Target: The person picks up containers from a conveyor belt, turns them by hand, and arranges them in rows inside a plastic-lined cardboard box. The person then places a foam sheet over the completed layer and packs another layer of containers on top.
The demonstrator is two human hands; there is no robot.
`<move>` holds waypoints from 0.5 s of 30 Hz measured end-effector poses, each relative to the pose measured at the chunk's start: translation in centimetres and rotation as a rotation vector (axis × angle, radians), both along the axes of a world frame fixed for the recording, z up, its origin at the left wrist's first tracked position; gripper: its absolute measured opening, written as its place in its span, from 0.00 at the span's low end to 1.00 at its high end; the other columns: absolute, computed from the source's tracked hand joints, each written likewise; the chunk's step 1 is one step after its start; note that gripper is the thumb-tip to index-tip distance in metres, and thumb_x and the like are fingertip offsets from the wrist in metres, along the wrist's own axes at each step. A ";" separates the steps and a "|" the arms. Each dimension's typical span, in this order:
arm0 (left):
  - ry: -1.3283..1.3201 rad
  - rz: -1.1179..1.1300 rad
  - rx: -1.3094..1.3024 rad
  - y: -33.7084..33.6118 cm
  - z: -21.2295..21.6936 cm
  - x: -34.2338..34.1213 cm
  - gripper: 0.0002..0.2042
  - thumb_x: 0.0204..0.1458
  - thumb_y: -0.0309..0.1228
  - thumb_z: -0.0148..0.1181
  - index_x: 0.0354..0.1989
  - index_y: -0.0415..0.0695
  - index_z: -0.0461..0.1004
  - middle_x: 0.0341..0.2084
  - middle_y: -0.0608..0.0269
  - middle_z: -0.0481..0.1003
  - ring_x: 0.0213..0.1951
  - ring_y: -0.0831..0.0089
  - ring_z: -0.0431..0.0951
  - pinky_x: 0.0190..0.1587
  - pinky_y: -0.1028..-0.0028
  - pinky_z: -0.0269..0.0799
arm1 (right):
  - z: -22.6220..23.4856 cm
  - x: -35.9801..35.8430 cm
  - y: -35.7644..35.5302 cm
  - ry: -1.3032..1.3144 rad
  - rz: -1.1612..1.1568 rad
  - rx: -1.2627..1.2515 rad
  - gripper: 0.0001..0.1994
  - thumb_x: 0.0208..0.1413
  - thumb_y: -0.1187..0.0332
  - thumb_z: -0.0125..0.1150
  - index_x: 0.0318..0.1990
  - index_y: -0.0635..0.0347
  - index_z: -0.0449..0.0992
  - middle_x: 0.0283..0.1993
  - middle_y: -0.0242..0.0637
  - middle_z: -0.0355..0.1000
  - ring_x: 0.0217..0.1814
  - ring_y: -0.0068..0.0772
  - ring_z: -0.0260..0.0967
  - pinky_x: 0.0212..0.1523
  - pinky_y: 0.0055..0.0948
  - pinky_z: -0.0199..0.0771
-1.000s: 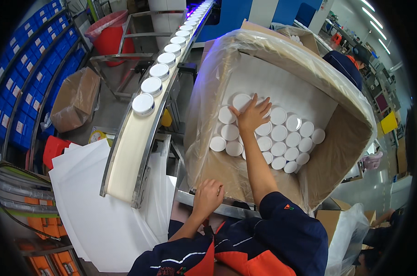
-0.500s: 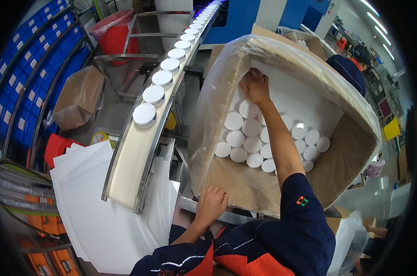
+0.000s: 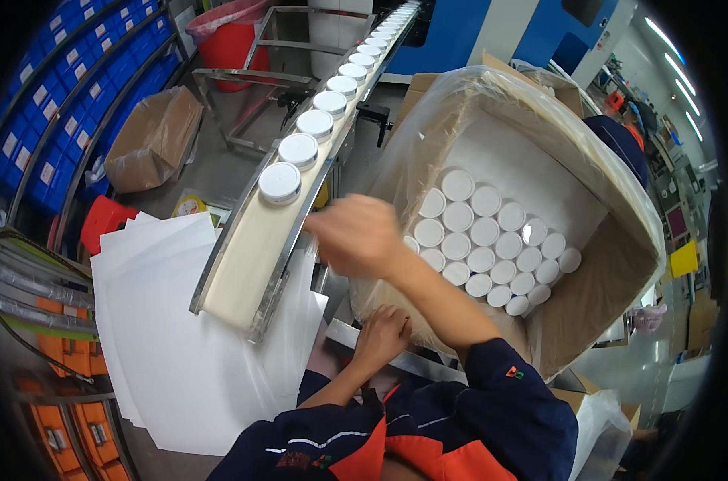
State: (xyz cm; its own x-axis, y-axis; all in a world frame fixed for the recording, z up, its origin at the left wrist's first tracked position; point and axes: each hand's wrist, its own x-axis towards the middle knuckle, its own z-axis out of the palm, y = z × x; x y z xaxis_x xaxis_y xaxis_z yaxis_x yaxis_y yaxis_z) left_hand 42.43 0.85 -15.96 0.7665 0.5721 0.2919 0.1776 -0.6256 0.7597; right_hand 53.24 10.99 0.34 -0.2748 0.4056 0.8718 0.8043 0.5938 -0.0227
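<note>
My right hand (image 3: pixel 356 236), smeared by motion, is between the conveyor (image 3: pixel 239 276) and the large carton (image 3: pixel 604 301), close to the belt's right rail. Its fingers are too blurred to read, and nothing shows in it. My left hand (image 3: pixel 382 335) rests at the carton's near left rim, its fingers curled over the edge and the clear plastic liner (image 3: pixel 404 148). Inside the carton, several white lidded round tubs (image 3: pixel 484 232) stand in close rows, lids up. A single file of similar tubs lines the belt, the nearest tub (image 3: pixel 279 183) short of its front end.
White sheets (image 3: pixel 163 345) lie fanned out left of and under the conveyor's end. Blue bins (image 3: pixel 55 112) fill a rack at the far left, near an open cardboard box (image 3: pixel 151 144) and a red bin (image 3: pixel 227 52). Another person (image 3: pixel 616 148) is beyond the carton.
My right hand has come out of the carton, moving left and nearer toward the conveyor. Tubs that my arm covered now show. My left hand stays at the rim; the whole view has shifted slightly.
</note>
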 end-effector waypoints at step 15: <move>0.187 -0.106 -0.006 0.0 1.8 -0.9 0.06 0.51 0.27 0.54 0.29 0.35 0.72 0.28 0.45 0.75 0.37 0.48 0.76 0.43 0.53 0.70 | -2.2 -5.6 10.8 -0.399 -0.525 -0.959 0.51 0.29 0.38 0.76 0.65 0.49 0.67 0.74 0.57 0.48 0.75 0.67 0.42 0.60 0.73 0.54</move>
State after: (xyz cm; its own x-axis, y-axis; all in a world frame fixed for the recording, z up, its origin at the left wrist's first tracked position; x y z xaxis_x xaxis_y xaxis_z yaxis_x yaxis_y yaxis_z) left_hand 41.52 0.90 -14.16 0.8628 0.4869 0.1360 0.2492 -0.6437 0.7236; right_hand 47.59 21.78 -1.88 -0.0631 0.9974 0.0349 0.9977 0.0621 0.0279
